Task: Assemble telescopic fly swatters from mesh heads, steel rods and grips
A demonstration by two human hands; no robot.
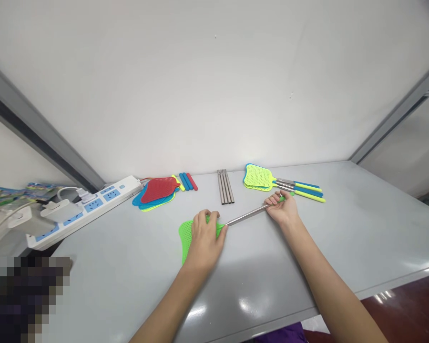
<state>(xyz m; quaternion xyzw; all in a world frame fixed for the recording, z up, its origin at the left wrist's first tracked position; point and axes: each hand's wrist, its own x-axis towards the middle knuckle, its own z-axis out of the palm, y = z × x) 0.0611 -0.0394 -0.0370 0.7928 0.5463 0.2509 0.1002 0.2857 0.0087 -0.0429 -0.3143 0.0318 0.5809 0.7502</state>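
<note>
A green fly swatter (pixel 246 216) with a metal rod lies slantwise over the table between my hands. My left hand (pixel 204 240) covers much of its perforated head, with thumb and fingers closed about the part near the neck. My right hand (pixel 284 207) is palm up, its fingers wrapped round the green grip at the rod's other end. Just beyond the right hand are assembled swatters (pixel 259 176) with yellow and blue heads and grips. Several bare metal rods (pixel 225 186) lie side by side behind the gap between my hands.
At the back left, a red swatter head (pixel 159 189) tops a pile with blue and yellow ones. Loose coloured grips (pixel 188 181) lie beside it. A white power strip (pixel 103 202) with plugged-in adapters runs along the left edge. A wall (pixel 214 105) closes off the table's back.
</note>
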